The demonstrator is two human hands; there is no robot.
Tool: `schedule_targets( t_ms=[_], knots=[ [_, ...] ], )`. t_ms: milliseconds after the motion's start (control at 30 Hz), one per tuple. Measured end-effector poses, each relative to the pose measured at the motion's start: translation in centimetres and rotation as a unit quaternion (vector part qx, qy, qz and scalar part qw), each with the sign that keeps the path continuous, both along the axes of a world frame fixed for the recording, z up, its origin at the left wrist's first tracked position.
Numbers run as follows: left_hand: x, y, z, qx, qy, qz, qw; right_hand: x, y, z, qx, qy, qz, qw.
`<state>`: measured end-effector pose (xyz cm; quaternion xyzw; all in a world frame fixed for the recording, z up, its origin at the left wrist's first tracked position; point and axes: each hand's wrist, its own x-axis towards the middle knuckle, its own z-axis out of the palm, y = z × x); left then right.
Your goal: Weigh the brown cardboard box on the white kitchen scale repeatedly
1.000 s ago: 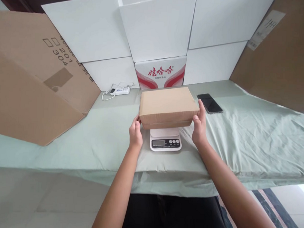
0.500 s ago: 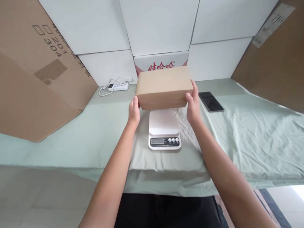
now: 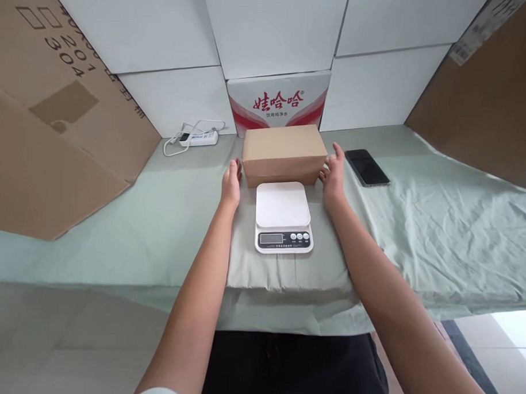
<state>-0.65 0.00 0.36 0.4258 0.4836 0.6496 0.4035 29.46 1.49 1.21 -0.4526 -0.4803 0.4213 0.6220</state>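
A closed brown cardboard box (image 3: 285,154) rests on the cloth-covered table, just behind a white kitchen scale (image 3: 283,206). The scale's plate is bare and its display looks blank. My left hand (image 3: 232,183) is beside the box's left end, fingers extended along it. At the right end, my right hand (image 3: 333,175) has its fingers spread, the fingertips close to the cardboard. Whether any fingertip still touches the box is hard to see. Neither hand grips it.
A black smartphone (image 3: 366,167) lies right of my right hand. Back left sits a white power strip (image 3: 199,138) with its cable. Large cardboard panels (image 3: 66,144) flank both sides. A white carton with red lettering (image 3: 277,100) stands against the back, on the green cloth (image 3: 179,228).
The box has gone from being held up and tilted above the scale to resting on the table behind it. Both hands have loosened from its ends.
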Motion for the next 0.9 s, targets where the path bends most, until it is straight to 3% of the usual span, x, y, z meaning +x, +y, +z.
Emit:
schedule_targets(
  t_ms=[167, 433, 600, 733, 800, 900],
  knots=[
    [0.1, -0.6, 1.2, -0.02, -0.041, 0.02, 0.999, 0.4, 0.1, -0.2, -0.01, 0.01, 0.015, 1.0],
    [1.1, -0.1, 0.0, -0.007, -0.018, -0.038, 0.999, -1.1, 0.6, -0.9, 0.056, -0.028, 0.05, 0.997],
    [0.8, -0.7, 1.5, 0.094, 0.038, -0.001, 0.995, -1.9, -0.7, 1.5, 0.128, -0.017, 0.036, 0.991],
    [0.6, -5.1, 3.4, 0.171, 0.104, -0.007, 0.98, -0.8, -4.8, 3.9, 0.197, -0.091, 0.002, 0.976],
    [0.6, -8.4, 3.5, 0.179, 0.12, -0.008, 0.976, 0.3, -7.7, 3.8, 0.198, -0.139, -0.011, 0.97],
    [0.9, -13.0, 2.7, 0.156, 0.133, -0.034, 0.978, 1.9, -11.3, 2.1, 0.196, -0.186, -0.029, 0.962]
  ],
)
